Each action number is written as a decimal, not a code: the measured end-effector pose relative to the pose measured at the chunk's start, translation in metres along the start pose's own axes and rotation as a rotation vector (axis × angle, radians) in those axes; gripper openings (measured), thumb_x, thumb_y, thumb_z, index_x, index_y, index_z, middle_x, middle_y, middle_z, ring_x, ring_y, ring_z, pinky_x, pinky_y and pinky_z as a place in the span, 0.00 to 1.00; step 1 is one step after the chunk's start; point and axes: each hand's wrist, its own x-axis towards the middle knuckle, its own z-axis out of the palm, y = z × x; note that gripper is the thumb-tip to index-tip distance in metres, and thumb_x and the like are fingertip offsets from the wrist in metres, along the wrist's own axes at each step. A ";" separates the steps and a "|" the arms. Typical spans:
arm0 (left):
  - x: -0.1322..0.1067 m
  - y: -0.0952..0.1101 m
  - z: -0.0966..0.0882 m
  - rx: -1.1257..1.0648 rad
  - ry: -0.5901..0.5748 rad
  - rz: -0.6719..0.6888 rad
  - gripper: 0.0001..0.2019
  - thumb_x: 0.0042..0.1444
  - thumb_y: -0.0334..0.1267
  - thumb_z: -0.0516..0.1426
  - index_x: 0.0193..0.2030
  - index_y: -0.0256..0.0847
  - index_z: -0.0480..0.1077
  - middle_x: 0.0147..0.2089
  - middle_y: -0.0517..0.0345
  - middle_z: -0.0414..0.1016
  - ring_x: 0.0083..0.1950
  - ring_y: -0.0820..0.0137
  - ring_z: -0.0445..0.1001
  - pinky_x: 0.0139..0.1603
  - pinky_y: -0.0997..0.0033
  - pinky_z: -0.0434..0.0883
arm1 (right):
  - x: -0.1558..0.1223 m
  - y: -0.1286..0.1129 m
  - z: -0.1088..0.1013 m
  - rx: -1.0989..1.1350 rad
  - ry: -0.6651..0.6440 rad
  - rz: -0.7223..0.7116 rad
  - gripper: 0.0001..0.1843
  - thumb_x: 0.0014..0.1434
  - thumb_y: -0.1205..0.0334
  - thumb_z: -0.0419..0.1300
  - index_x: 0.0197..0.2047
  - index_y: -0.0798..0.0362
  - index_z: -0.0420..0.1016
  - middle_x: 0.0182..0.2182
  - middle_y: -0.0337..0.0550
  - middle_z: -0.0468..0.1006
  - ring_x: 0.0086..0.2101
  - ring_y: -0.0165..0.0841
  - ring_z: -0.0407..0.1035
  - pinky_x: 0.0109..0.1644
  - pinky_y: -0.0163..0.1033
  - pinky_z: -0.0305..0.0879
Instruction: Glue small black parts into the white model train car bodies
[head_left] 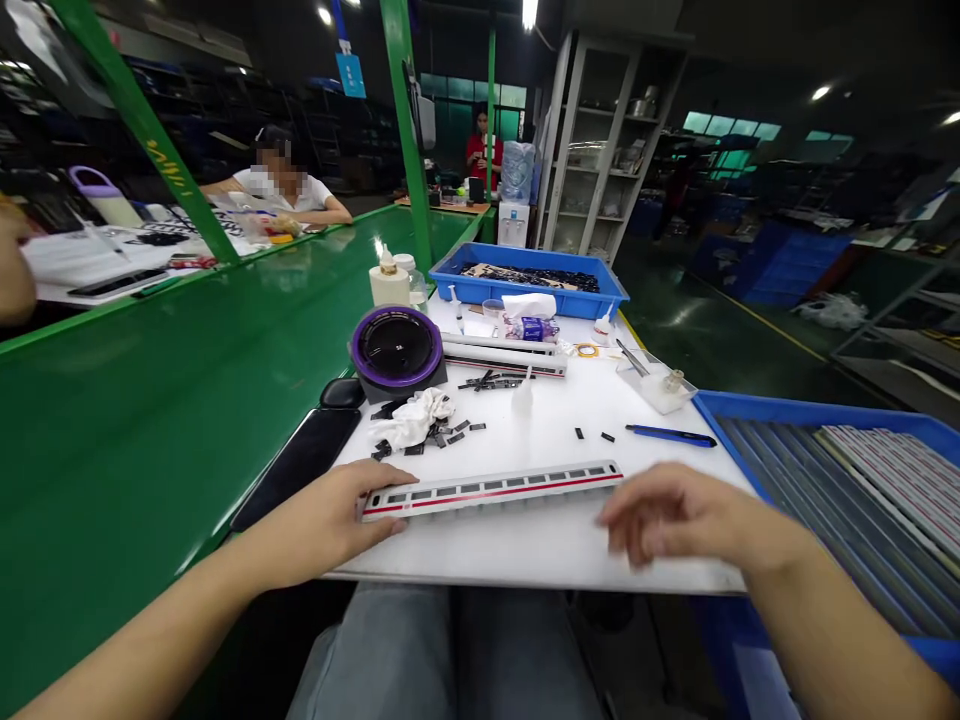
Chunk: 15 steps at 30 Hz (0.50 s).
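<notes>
A white model train car shell (495,489) with a red stripe and a row of dark windows lies at the near edge of the white tabletop. My left hand (341,515) is closed around its left end, fingers above and thumb below. Just off the right end is my right hand (667,515), slightly blurred, its fingers loosely bent and apart with nothing visible in them. Small black pieces (455,438) lie beside a crumpled white cloth (412,418) beyond the shell. A small translucent dropper bottle (523,393) stands behind it. Two small black pieces (608,437) lie farther right.
A blue utility knife (671,436) lies at right, near a blue bin (705,400) of striped shells. A round purple-rimmed container (397,347) stands at left, with more train shells (510,358) beside it. A blue tray (615,290) is behind. Co-workers (289,190) sit across the green bench.
</notes>
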 end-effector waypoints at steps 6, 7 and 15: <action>0.011 0.047 0.045 0.340 0.307 0.289 0.26 0.58 0.37 0.55 0.65 0.41 0.63 0.62 0.50 0.70 0.61 0.56 0.68 0.62 0.52 0.66 | 0.042 0.007 -0.082 -0.943 0.462 0.126 0.13 0.54 0.69 0.57 0.40 0.55 0.81 0.39 0.50 0.80 0.38 0.40 0.73 0.43 0.43 0.66; 0.014 0.058 0.054 0.373 0.331 0.357 0.26 0.58 0.35 0.54 0.65 0.42 0.62 0.63 0.53 0.69 0.62 0.57 0.67 0.62 0.51 0.66 | 0.048 0.014 -0.086 -0.933 0.451 0.138 0.14 0.52 0.71 0.57 0.39 0.55 0.81 0.38 0.49 0.81 0.37 0.39 0.73 0.43 0.42 0.66; 0.056 0.094 0.089 0.406 0.450 0.341 0.23 0.59 0.32 0.53 0.62 0.35 0.65 0.59 0.49 0.73 0.57 0.58 0.71 0.56 0.54 0.70 | 0.049 0.044 -0.092 -1.042 0.335 0.022 0.18 0.54 0.71 0.55 0.42 0.49 0.82 0.42 0.43 0.79 0.41 0.35 0.72 0.47 0.38 0.65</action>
